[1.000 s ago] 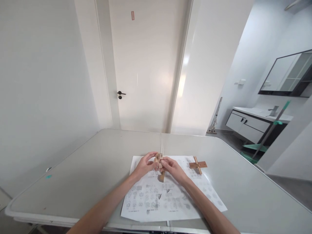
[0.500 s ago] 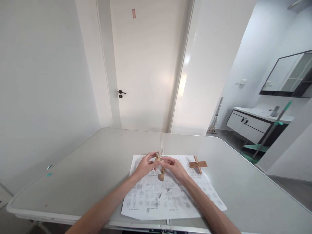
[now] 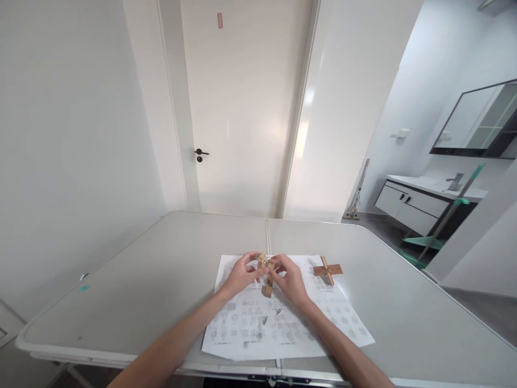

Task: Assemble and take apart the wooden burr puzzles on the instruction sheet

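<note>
My left hand (image 3: 241, 275) and my right hand (image 3: 290, 279) meet over a printed sheet of diagrams (image 3: 278, 323) on a grey table (image 3: 141, 291). Both pinch a small wooden puzzle piece assembly (image 3: 265, 269) between their fingertips. Its light wooden bars stick up above and hang down below the fingers. A second wooden puzzle (image 3: 327, 270), shaped like a cross and darker, lies on the sheet to the right of my right hand, untouched.
The table has a centre seam and rounded corners, with a teal mark (image 3: 84, 288) near its left edge. A white door (image 3: 238, 108) stands behind. At right, a bathroom with a vanity (image 3: 420, 207) and a mirror (image 3: 476, 124), and a green-handled mop (image 3: 448, 215).
My hands have turned the wooden assembly slightly between the fingers; its lower end sits a little higher. The cross puzzle and the sheet have not moved.
</note>
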Action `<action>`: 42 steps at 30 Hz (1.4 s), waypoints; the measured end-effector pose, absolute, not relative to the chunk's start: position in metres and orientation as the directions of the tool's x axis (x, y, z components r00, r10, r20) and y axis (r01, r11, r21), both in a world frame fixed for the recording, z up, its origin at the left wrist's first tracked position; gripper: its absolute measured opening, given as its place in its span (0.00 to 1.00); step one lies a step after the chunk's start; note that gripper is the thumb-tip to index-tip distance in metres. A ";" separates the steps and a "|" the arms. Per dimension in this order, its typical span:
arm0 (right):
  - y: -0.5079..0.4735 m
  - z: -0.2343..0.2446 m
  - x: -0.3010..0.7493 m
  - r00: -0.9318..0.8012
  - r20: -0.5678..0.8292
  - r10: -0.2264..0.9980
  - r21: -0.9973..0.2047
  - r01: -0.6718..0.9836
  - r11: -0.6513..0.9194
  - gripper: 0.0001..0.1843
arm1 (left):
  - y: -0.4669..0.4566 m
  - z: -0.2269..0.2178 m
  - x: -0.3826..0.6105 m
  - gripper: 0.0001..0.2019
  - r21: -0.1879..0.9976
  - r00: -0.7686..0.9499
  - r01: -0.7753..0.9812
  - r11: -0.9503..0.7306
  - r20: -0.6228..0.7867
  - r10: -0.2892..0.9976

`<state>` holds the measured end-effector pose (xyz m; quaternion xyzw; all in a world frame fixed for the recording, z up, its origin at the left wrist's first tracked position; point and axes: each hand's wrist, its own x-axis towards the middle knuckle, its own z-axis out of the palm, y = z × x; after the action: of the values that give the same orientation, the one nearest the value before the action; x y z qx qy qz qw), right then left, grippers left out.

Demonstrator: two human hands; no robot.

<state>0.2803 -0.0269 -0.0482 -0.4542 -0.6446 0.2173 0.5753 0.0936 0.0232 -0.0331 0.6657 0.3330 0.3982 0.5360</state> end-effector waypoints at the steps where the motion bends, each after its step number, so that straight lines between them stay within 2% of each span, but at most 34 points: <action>1: -0.027 -0.048 0.281 0.070 0.562 0.824 -0.788 0.350 0.507 0.08 | 0.023 -0.034 0.094 0.32 0.978 0.464 0.016 -0.206 0.175 0.868; 10: -0.026 -0.052 0.280 0.078 0.597 0.799 -0.763 0.364 0.534 0.05 | 0.026 -0.039 0.096 0.32 0.976 0.462 0.004 -0.219 0.193 0.866; 19: -0.028 -0.043 0.274 0.018 0.513 0.858 -0.840 0.217 0.498 0.13 | 0.024 -0.028 0.092 0.31 0.982 0.470 -0.014 -0.189 0.173 0.866; 25: -0.024 -0.045 0.281 0.113 0.517 0.849 -0.851 0.172 0.495 0.17 | 0.024 -0.024 0.089 0.35 0.983 0.519 -0.053 -0.176 0.177 0.836; 32: -0.027 -0.045 0.279 0.121 0.551 0.826 -0.826 0.220 0.519 0.16 | 0.024 -0.026 0.089 0.34 0.985 0.556 -0.065 -0.162 0.170 0.814; 36: -0.029 -0.049 0.273 0.105 0.596 0.796 -0.789 0.265 0.555 0.11 | 0.025 -0.029 0.089 0.35 0.984 0.563 -0.075 -0.159 0.173 0.808; 42: -0.031 -0.050 0.270 0.088 0.642 0.762 -0.744 0.312 0.591 0.10 | 0.025 -0.027 0.091 0.38 0.987 0.575 -0.095 -0.133 0.163 0.802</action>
<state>0.2705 -0.0315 -0.0503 -0.4131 -0.6499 0.1838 0.6109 0.0912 0.0245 -0.0273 0.6534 0.2702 0.3733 0.6005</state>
